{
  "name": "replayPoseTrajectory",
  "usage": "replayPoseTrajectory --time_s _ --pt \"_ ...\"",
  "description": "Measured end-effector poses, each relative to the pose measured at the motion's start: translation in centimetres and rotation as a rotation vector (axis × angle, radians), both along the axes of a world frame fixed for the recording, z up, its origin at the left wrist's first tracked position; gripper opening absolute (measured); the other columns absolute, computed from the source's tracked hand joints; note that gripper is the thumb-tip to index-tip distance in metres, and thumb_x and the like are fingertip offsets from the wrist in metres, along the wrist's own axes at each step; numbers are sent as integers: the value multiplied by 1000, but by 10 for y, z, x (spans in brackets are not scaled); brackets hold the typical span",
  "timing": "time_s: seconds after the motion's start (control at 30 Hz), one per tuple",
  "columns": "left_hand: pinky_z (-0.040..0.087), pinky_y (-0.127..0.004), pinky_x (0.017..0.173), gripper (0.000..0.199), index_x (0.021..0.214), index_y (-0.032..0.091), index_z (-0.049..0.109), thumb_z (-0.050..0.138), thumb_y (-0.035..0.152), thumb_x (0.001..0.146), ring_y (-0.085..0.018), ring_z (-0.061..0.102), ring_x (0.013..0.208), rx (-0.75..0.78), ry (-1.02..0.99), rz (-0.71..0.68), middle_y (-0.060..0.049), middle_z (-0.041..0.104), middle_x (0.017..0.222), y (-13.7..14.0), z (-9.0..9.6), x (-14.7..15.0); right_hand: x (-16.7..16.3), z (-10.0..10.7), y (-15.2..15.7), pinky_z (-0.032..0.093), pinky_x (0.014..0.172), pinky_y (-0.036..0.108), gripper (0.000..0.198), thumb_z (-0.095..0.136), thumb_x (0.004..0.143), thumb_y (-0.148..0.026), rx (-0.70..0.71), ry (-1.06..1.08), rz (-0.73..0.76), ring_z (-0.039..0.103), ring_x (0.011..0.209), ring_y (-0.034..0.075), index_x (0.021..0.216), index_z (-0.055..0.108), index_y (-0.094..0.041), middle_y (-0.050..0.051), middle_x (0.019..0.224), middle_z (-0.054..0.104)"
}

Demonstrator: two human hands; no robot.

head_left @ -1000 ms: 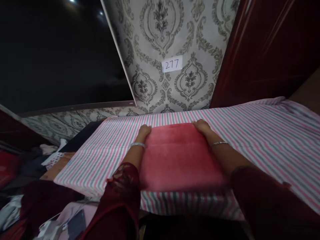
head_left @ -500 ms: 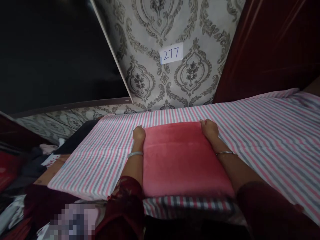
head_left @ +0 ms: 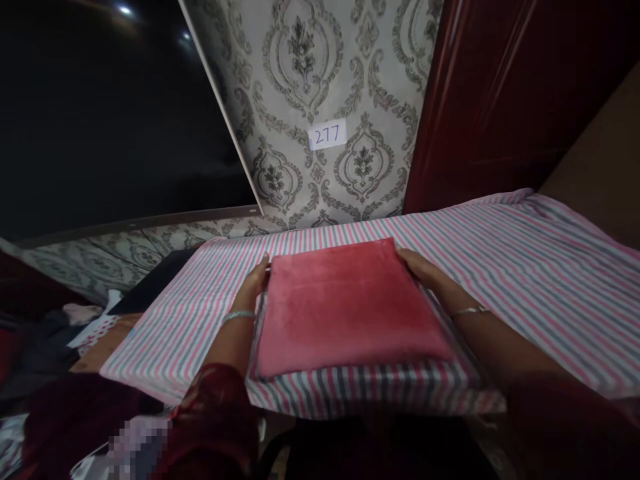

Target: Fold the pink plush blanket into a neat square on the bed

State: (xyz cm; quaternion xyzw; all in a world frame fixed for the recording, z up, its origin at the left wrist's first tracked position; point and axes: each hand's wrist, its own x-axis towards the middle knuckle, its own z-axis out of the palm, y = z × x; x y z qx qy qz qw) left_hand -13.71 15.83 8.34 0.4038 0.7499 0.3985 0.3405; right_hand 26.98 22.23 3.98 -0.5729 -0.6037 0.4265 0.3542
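Note:
A square, pinkish-red plush cloth (head_left: 345, 307), perhaps a folded cover, lies flat near the front edge of a table spread with a striped cloth (head_left: 195, 320). Beside its far left corner is my left hand (head_left: 256, 279), thumb up and fingers stretched along the side edge. My right hand (head_left: 419, 267) rests at the far right corner, fingers extended and partly hidden behind the plush edge. Both hands look open, palms turned inward. Each wrist wears a bangle.
A large dark screen (head_left: 120, 120) stands at the back left, before patterned wallpaper (head_left: 300, 87) bearing a paper marked 277 (head_left: 327, 135). Dark red wood panelling (head_left: 480, 113) rises at the back right. Clothes (head_left: 75, 407) are heaped at the lower left.
Both hands have loosened from the far corners and slid to the side edges. The plush square has shifted slightly left and away, baring more striped cloth in front. The view has turned right.

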Motion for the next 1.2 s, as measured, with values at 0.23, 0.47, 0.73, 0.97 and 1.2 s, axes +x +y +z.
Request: replayPoseTrajectory --time_s 0.23,0.47,0.73,0.97,1.2 --pt "59 -40 87 69 129 17 61 76 59 76 -29 73 99 144 -418 15 -13 76 110 -83 -46 3 24 -23 -76 54 102 47 61 51 92 -66 -104 298 81 66 118 30 139 59 -27 10 131 70" --pt "44 -44 115 64 145 19 45 66 34 87 -27 57 132 376 29 -134 -13 60 143 -78 -32 31 2 -11 -67 45 113 51 91 73 77 -52 75 167 37 55 134 35 156 38 -23 12 151 54" --pt "44 -45 115 62 146 19 44 62 31 88 -26 59 130 379 151 -89 -11 61 143 -66 -25 11 5 -7 -58 43 115 49 84 71 77 -54 261 121 13 52 137 34 151 46 -23 11 152 53" --pt "53 -49 104 56 140 15 54 58 45 93 -33 64 124 96 -6 -22 -19 66 135 -90 -33 15 15 -24 -81 52 107 50 73 60 86 -65 -73 184 -25 61 129 34 146 51 -25 13 145 60" --pt "41 -45 117 57 143 18 49 56 41 92 -29 51 140 268 226 -139 -15 57 149 -106 -40 34 10 -28 -107 47 112 51 81 63 83 -62 69 75 64 57 133 34 153 42 -26 11 147 59"
